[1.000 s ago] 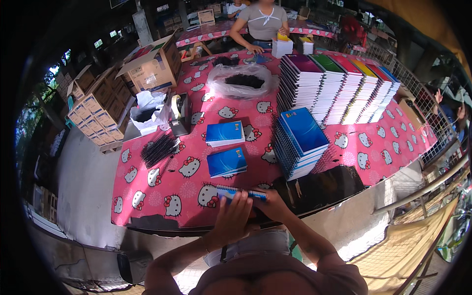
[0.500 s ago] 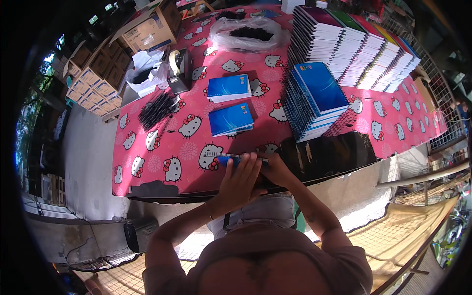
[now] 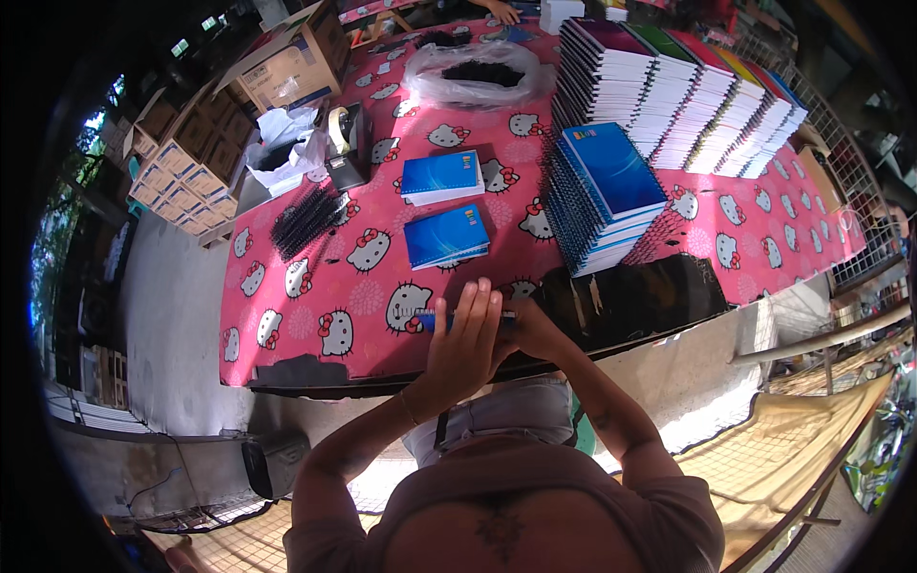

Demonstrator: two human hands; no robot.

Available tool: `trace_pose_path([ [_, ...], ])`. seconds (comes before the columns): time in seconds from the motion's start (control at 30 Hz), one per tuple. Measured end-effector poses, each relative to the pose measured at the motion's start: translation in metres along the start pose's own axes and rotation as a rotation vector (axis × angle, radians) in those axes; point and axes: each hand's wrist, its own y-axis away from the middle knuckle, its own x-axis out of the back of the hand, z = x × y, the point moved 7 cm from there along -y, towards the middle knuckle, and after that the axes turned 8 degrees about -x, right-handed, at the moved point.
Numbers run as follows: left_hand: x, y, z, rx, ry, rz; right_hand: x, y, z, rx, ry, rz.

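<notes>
At the near edge of the table, a blue notebook (image 3: 429, 320) stands nearly on edge between my hands, its punched, spiral-side edge facing up. Part of a thin coil (image 3: 406, 313) sticks out past its left end. My left hand (image 3: 465, 334) lies along the notebook with fingers stretched out and pointing away from me. Closed round the right end is my right hand (image 3: 531, 330), its fingertips mostly hidden. Just beyond lie two small piles of blue-covered books, a nearer pile (image 3: 447, 237) and a farther pile (image 3: 441, 176).
Loose black coils (image 3: 308, 222) lie left, below a tape dispenser (image 3: 349, 148). A plastic bag (image 3: 420, 81) holds more coils. Bound blue notebooks (image 3: 616, 177) are stacked right, before taller coloured stacks (image 3: 659, 105). Cartons (image 3: 291, 62) stand far left. Another person's hand (image 3: 501, 11) reaches over the far edge.
My left hand has slid slightly along the notebook, its fingers now pointing more straight ahead. The other person's hand has come into view at the far edge.
</notes>
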Motion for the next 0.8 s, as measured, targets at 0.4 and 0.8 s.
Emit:
trace_pose_path([
  [0.4,0.002,-0.005,-0.035,0.054,0.346,0.154,0.006,0.007,-0.024,-0.011,0.214,0.033],
  [0.8,0.019,-0.005,-0.028,0.039,0.322,0.314,0.049,0.021,-0.065,0.118,0.214,0.025],
])
